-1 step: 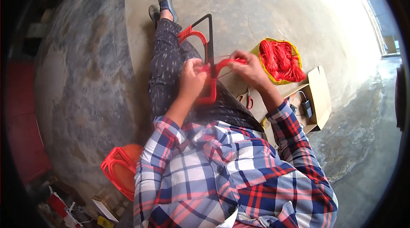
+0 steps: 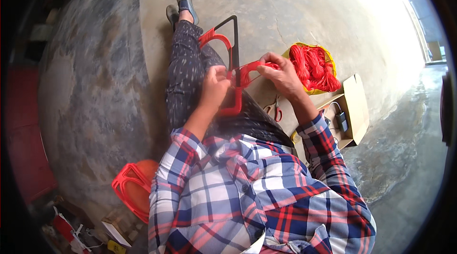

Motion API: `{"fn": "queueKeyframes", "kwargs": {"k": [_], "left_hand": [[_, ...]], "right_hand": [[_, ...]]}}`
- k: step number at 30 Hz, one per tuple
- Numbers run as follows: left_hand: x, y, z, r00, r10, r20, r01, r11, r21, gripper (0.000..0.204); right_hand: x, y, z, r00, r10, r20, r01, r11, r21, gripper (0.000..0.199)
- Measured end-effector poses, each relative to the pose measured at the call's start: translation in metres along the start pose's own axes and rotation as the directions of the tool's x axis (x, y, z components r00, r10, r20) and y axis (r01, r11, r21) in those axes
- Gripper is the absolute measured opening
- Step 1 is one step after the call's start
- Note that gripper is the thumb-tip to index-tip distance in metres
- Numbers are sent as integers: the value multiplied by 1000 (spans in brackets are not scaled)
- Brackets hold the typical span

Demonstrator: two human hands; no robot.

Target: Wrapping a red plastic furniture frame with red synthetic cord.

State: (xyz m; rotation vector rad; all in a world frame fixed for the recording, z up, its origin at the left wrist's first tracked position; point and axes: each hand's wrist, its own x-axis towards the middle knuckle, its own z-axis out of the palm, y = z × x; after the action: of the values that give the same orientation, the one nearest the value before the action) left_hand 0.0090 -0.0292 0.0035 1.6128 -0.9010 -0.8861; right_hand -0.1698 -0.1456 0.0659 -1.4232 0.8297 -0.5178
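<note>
Across my lap lies a bent frame (image 2: 234,35) of black and red bars, with a curved red piece at its far end. A bundle of red cord (image 2: 247,72) stretches over it between my hands. My right hand (image 2: 285,77), closed on the cord's right end, is raised right of the frame. On the left side, the curled fingers of my left hand (image 2: 215,85) pinch the cord by the bar; motion blur softens the fingertips. Scissors (image 2: 278,113) with red handles lie on the floor beside my right thigh.
A yellow bag (image 2: 287,53) full of red cord hanks (image 2: 312,66) stands at the right. Nearer me is an open cardboard box (image 2: 358,106) with a dark device (image 2: 342,121) and white cable. Behind my left elbow sits a red plastic seat (image 2: 127,191).
My right hand has shifted slightly to the right with the cord. My left hand stays nearly in place, and the frame has not moved.
</note>
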Motion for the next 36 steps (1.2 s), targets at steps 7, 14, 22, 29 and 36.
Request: {"fn": "queueKeyframes", "kwargs": {"k": [7, 14, 22, 29, 36], "left_hand": [[-6, 4, 11, 921, -341, 190, 390, 820, -420, 33], [-2, -1, 14, 908, -369, 199, 419, 792, -444, 34], [-19, 36, 25, 825, 538, -175, -381, 756, 532, 38], [1, 3, -12, 989, -123, -78, 124, 992, 4, 22], [-17, 15, 4, 993, -68, -101, 95, 951, 294, 29]], "right_hand": [[-37, -46, -2, 956, -280, 84, 197, 831, 520, 17], [-122, -93, 31, 928, -83, 364, -202, 709, 675, 37], [-101, -123, 8, 798, -594, 104, 290, 530, 797, 35], [-36, -57, -13, 913, -264, 311, 397, 750, -529, 11], [4, 43, 41, 984, 28, 176, 18, 967, -253, 23]]}}
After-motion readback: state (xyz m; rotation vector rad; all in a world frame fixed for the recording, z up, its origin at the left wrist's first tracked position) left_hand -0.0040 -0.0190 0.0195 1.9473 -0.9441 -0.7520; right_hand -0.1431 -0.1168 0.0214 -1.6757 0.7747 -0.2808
